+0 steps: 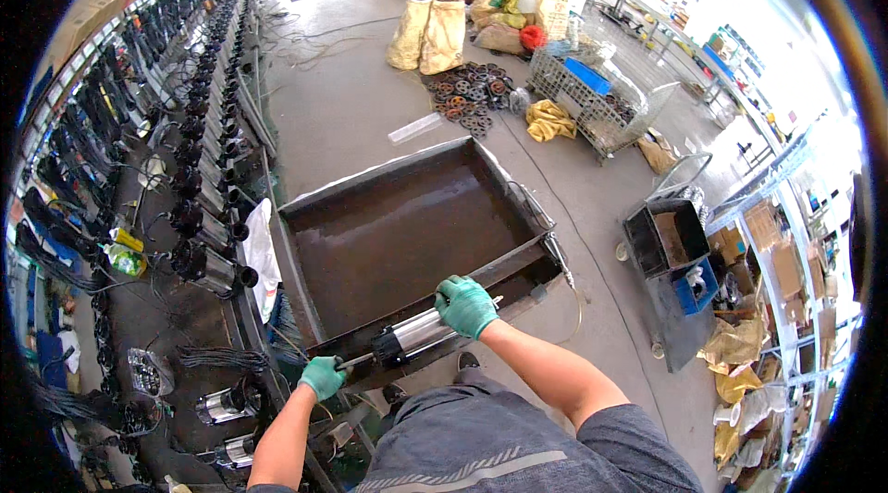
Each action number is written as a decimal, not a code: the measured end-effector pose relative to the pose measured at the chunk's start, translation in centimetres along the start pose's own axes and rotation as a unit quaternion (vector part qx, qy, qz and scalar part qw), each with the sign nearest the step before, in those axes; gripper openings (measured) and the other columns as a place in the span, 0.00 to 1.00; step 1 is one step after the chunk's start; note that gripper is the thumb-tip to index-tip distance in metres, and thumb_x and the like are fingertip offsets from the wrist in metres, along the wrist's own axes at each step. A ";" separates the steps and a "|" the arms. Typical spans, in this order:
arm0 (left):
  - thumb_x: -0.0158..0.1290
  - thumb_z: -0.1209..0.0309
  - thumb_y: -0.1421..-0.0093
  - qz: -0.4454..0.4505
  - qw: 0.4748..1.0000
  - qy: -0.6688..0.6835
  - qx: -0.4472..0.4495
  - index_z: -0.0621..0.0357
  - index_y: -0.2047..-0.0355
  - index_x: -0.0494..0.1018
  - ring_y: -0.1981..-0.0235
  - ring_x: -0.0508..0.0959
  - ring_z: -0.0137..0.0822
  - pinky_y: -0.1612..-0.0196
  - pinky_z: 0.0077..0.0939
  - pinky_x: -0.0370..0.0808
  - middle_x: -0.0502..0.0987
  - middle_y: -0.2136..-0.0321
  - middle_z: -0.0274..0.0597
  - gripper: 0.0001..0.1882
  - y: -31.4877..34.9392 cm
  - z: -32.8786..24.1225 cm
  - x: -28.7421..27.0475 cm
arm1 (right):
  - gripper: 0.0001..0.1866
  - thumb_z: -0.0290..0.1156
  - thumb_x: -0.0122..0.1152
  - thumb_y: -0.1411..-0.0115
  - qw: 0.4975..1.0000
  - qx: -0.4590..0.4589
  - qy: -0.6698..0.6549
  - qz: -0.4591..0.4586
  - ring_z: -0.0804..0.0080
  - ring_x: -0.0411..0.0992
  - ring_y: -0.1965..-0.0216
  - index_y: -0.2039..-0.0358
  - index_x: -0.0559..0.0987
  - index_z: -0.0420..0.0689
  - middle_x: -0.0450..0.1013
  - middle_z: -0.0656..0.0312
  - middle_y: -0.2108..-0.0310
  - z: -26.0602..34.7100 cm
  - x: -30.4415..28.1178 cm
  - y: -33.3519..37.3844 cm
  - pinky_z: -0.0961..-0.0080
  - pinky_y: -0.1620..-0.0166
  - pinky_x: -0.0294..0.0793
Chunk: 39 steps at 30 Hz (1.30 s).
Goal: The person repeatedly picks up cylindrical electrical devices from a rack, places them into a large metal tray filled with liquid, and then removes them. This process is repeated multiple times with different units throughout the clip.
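Note:
A silver cylindrical motor (pixel 421 330) with a black end lies across the near ledge of a large rectangular tank (pixel 301 183) holding dark liquid. My right hand (pixel 467 306), in a green glove, is closed over the upper right part of the motor. A thin grey rod (pixel 357 361) sticks out toward the lower left from the motor's black end. Around the outer end of that rod my gloved left hand (pixel 324 377) is closed. I cannot tell whether the rod is part of the motor or a separate tool.
Similar motors (pixel 220 273) stand in a long row on the left bench, near bundles of black cable (pixel 222 357). A white cloth (pixel 263 257) hangs beside the tank. At right are a cart with a black bin (pixel 668 236) and shelving. A wire cage trolley (pixel 592 109) and sacks stand farther back.

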<state>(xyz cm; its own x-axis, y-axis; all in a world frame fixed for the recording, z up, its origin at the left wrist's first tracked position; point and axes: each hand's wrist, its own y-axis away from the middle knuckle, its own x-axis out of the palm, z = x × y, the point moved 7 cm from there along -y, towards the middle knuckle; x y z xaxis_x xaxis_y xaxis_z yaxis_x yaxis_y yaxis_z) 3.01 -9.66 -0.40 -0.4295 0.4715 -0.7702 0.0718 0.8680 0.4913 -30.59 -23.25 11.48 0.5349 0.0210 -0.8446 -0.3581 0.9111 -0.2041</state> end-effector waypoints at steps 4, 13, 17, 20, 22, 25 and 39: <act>0.64 0.68 0.49 -0.234 0.963 -0.082 0.107 0.54 0.61 0.79 0.64 0.82 0.53 0.62 0.44 0.79 0.82 0.66 0.46 0.14 2.2 -1.4 -0.6 | 0.10 0.37 0.58 0.39 0.999 0.021 0.014 0.030 0.48 0.76 0.59 0.66 0.81 0.44 0.78 0.51 0.63 -0.8 0.6 0.3 0.53 0.54 0.77; 0.61 0.67 0.43 -0.058 0.996 -0.066 0.019 0.58 0.53 0.76 0.57 0.82 0.56 0.54 0.45 0.79 0.82 0.59 0.53 0.18 1.5 -2.6 -2.5 | 0.10 0.37 0.58 0.39 1.000 -0.005 0.016 0.016 0.49 0.76 0.60 0.68 0.81 0.44 0.77 0.52 0.65 -0.4 0.5 0.2 0.54 0.54 0.77; 0.63 0.70 0.49 -0.167 0.977 -0.082 0.105 0.54 0.56 0.77 0.59 0.82 0.54 0.57 0.45 0.79 0.81 0.61 0.49 0.18 1.8 -1.8 -1.4 | 0.10 0.37 0.59 0.39 1.000 -0.008 0.009 0.013 0.49 0.76 0.60 0.69 0.80 0.44 0.77 0.52 0.65 -0.3 0.4 0.2 0.54 0.56 0.77; 0.64 0.73 0.54 -0.259 0.949 -0.107 0.143 0.52 0.59 0.77 0.64 0.81 0.52 0.61 0.45 0.78 0.78 0.65 0.46 0.20 2.1 -2.0 -0.6 | 0.09 0.36 0.59 0.40 1.000 -0.003 0.022 0.009 0.49 0.76 0.60 0.69 0.80 0.44 0.77 0.52 0.66 -0.3 0.2 -0.1 0.53 0.57 0.77; 0.64 0.74 0.54 -0.269 0.949 -0.107 0.126 0.53 0.59 0.77 0.64 0.81 0.53 0.62 0.45 0.79 0.78 0.65 0.46 0.20 2.2 -1.7 -0.3 | 0.09 0.36 0.59 0.40 1.000 0.003 0.016 0.016 0.49 0.76 0.60 0.69 0.80 0.44 0.77 0.52 0.65 -0.2 0.0 -0.1 0.53 0.56 0.77; 0.65 0.74 0.53 -0.251 0.958 -0.098 0.101 0.53 0.58 0.76 0.63 0.82 0.53 0.60 0.45 0.79 0.80 0.63 0.47 0.20 2.5 -2.1 -0.8 | 0.09 0.37 0.59 0.40 1.000 -0.011 0.019 0.007 0.49 0.76 0.59 0.68 0.81 0.44 0.78 0.52 0.64 -0.4 0.2 0.0 0.54 0.56 0.77; 0.56 0.56 0.31 -0.321 0.903 0.247 -0.142 0.59 0.53 0.70 0.65 0.75 0.41 0.57 0.36 0.74 0.78 0.66 0.44 0.19 10.6 -1.6 1.1 | 0.18 0.39 0.62 0.39 0.901 0.275 0.188 -0.278 0.46 0.73 0.68 0.53 0.73 0.42 0.73 0.47 0.69 -36.2 -8.1 15.6 0.52 0.62 0.76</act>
<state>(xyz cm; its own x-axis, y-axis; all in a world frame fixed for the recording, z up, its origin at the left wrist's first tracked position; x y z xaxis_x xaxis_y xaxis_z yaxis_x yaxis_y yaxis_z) 1.84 -0.15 4.59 -0.6543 -0.3037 -0.6925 -0.5395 0.8292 0.1461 -68.17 -24.11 -2.79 0.1810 -0.5481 -0.8166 0.3737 0.8064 -0.4584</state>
